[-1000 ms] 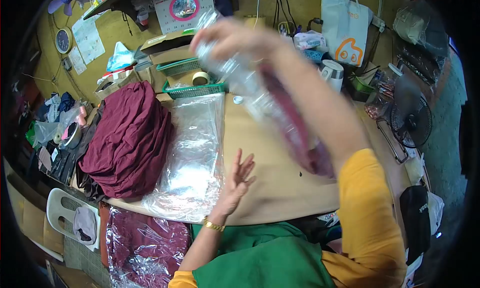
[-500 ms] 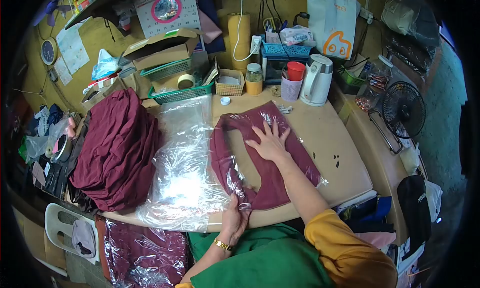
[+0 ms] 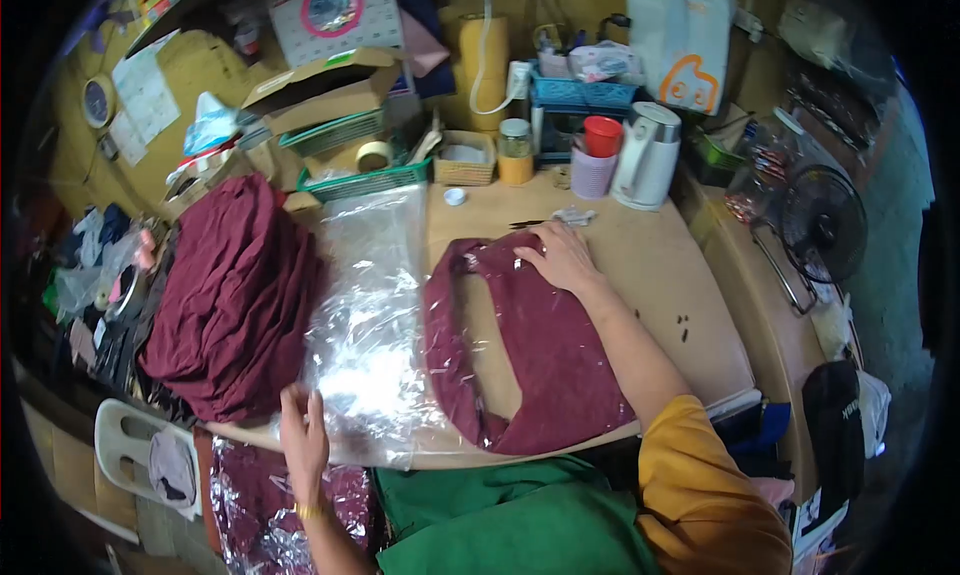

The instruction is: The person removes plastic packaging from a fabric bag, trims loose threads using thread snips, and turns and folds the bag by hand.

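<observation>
Maroon bundle: I see the shiny maroon bundle (image 3: 560, 360) lying on the table (image 3: 705, 360), right of the clear plastic sheets (image 3: 365, 310), curved like a loop with a strip of tabletop showing through its gap.
Right hand: my view puts the right hand (image 3: 562, 258) on the bundle's far end; the fingers are extended and unclenched, thumb apart, resting on the cloth, so most of the bundle lies on the near side of them.
Left hand: the left hand (image 3: 304, 437) is raised at the table's near left edge, well apart from the bundle, which is off to its right; the fingers look partly curled, and I cannot tell whether they grip anything.
Cloth pile: the maroon pile (image 3: 235, 305) stands left of the sheets.
Far side: I make out a white lid (image 3: 455, 197) beyond the bundle.
</observation>
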Demonstrator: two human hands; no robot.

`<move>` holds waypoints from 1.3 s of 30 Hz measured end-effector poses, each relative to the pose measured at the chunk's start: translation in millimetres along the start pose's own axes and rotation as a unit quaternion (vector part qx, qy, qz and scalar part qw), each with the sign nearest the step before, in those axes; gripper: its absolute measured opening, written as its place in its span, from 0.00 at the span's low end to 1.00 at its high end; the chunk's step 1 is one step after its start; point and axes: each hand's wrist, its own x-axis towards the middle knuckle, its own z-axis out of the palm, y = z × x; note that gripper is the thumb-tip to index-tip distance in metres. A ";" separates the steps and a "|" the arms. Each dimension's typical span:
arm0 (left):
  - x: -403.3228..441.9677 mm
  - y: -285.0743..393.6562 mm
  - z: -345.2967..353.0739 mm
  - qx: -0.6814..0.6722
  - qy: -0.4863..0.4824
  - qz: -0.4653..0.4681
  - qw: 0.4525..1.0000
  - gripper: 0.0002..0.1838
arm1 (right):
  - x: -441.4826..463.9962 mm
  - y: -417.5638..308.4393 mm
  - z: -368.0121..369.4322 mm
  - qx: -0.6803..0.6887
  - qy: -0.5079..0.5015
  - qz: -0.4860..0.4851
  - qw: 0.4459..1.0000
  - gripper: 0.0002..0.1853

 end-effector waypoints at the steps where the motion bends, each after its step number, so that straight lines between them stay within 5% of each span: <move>1: 16.9 -10.6 10.3 -0.024 0.044 0.021 0.999 0.22 | 3.1 2.3 17.0 -0.049 0.043 -0.029 0.997 0.38; 7: 77.7 -26.6 57.5 -0.042 0.083 -0.040 0.995 0.26 | 5.5 7.3 41.8 -0.111 -0.016 -0.006 0.994 0.42; 8: 81.1 -26.4 60.7 -0.070 0.053 -0.057 0.994 0.25 | 3.0 10.6 40.0 -0.106 -0.006 -0.016 0.994 0.40; 9: 80.7 -16.2 57.7 -0.245 0.027 -0.082 0.966 0.19 | 4.0 20.8 43.7 -0.105 -0.010 -0.021 0.994 0.40; 11: 77.3 -34.9 41.4 -0.266 0.089 -0.066 0.958 0.15 | 12.5 46.3 51.6 0.051 0.211 -0.053 0.975 0.32; 14: 64.9 -53.3 15.2 -0.252 0.122 -0.054 0.959 0.18 | 15.1 61.6 54.3 0.076 0.289 0.024 0.954 0.25; 15: 61.1 -50.2 8.7 -0.143 0.028 -0.090 0.985 0.24 | 14.3 54.4 47.3 0.079 0.287 0.021 0.955 0.25; 17: 54.6 -25.0 -2.0 -0.048 -0.102 -0.175 0.978 0.44 | 5.5 31.3 22.8 -0.025 0.037 0.032 0.999 0.25; 20: 78.6 -29.6 10.5 -0.085 -0.115 -0.164 0.976 0.47 | 0.1 11.7 27.0 -0.066 0.091 -0.012 0.994 0.26; 22: 95.8 -11.3 16.2 -0.086 -0.120 -0.175 0.973 0.40 | 5.4 22.3 39.8 -0.081 0.111 -0.039 0.990 0.27; 24: 110.4 -12.9 37.7 -0.114 -0.094 -0.080 0.986 0.26 | 5.9 29.7 46.6 -0.100 0.129 -0.062 0.985 0.29; 25: 112.6 -10.7 42.3 -0.211 -0.061 -0.068 0.973 0.13 | 6.3 31.2 46.0 -0.097 0.106 -0.058 0.988 0.30; 26: 109.0 -11.1 42.5 -0.178 0.021 -0.032 0.983 0.11 | 7.0 34.4 45.1 -0.095 0.083 -0.051 0.991 0.32; 30: 86.6 -1.2 10.2 -0.122 0.188 0.061 0.973 0.11 | 7.1 31.9 38.6 -0.101 0.032 -0.052 0.993 0.35; 32: 62.4 4.1 -5.5 -0.159 0.139 -0.008 0.978 0.14 | 7.9 31.3 39.1 -0.105 0.032 -0.046 0.993 0.36; 34: 35.9 5.0 1.4 -0.146 0.065 -0.088 0.983 0.30 | 8.4 33.0 42.7 -0.109 0.030 -0.041 0.993 0.36; 35: 23.7 -5.2 9.6 -0.052 0.014 -0.041 0.998 0.38 | 9.5 34.4 45.0 -0.109 0.037 -0.044 0.992 0.36; 38: 8.2 -7.9 16.3 -0.046 -0.072 -0.061 0.994 0.34 | 8.1 34.9 45.3 -0.104 0.039 -0.038 0.993 0.36; 39: 13.2 -31.1 14.9 -0.077 -0.006 -0.057 0.995 0.32 | 8.4 34.4 44.2 -0.097 0.036 -0.037 0.994 0.36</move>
